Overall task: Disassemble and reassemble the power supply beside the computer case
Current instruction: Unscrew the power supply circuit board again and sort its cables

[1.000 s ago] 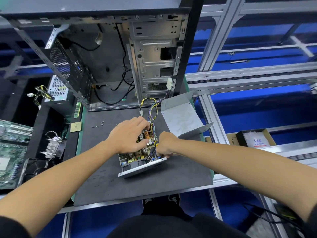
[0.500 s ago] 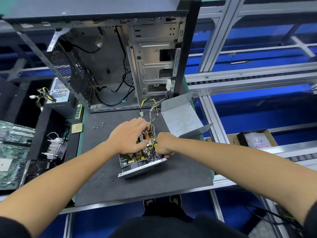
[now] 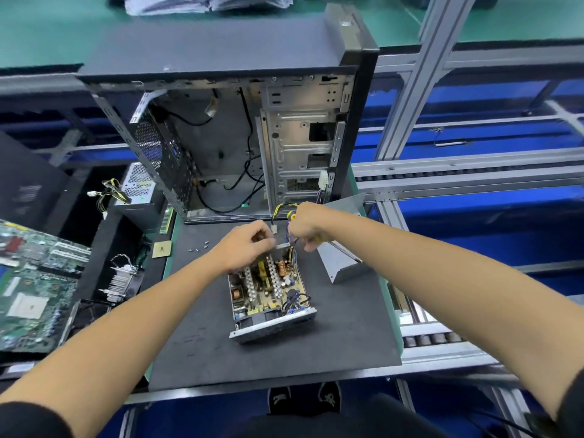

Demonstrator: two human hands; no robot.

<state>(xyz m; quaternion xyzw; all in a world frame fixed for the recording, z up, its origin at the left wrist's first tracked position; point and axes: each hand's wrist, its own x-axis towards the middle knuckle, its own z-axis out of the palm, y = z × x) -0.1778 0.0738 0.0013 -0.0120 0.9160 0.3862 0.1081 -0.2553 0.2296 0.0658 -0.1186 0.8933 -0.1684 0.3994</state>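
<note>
Power supply (image 3: 271,298) sits open at frame centre on a dark matte mat (image 3: 331,343): bare tan circuit board, ribbed silver heatsinks, copper coil, perforated metal end plate toward the bottom. Folded grey sheet-metal cover (image 3: 343,260) lies just right of it. Open steel case (image 3: 252,137) stands above, at the mat's top edge. Left hand (image 3: 245,248) pinches a small metal tab at the supply's upper edge. Right hand (image 3: 305,224), just above the supply, is closed on a yellow-handled screwdriver (image 3: 341,249) amid the wire bundle (image 3: 289,216).
</note>
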